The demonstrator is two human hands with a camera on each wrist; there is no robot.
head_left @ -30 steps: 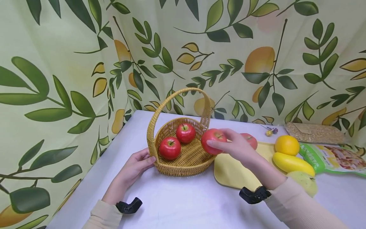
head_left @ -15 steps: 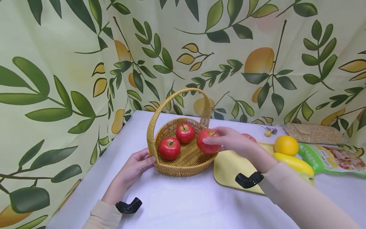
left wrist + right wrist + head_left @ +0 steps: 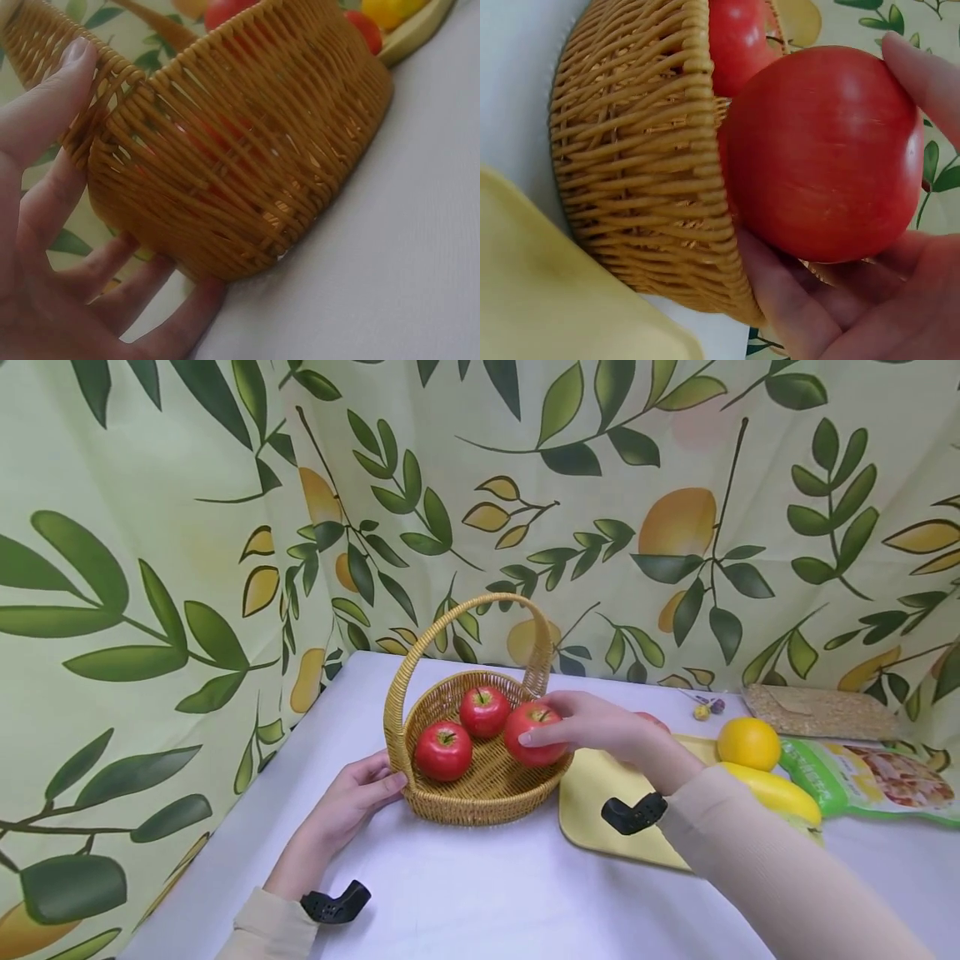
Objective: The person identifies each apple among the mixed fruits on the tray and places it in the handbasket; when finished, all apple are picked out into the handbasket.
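A woven basket with a tall arched handle stands on the white table. Two red apples lie inside it. My left hand pinches the basket's left side at the foot of the handle, the thumb on the outside in the left wrist view. In my right hand is a third red apple, gripped between thumb and fingers over the right part of the basket. The right wrist view shows this apple right at the basket's rim, the fingers beneath it.
Right of the basket lies a yellow cutting board, with another red apple partly hidden behind my right hand. Farther right are an orange, a yellow mango-like fruit, a green food bag and a flat brown packet.
My right hand has carried the apple leftward and slightly lower, from the basket's right rim to over its inside. The left hand stays at the basket's side.
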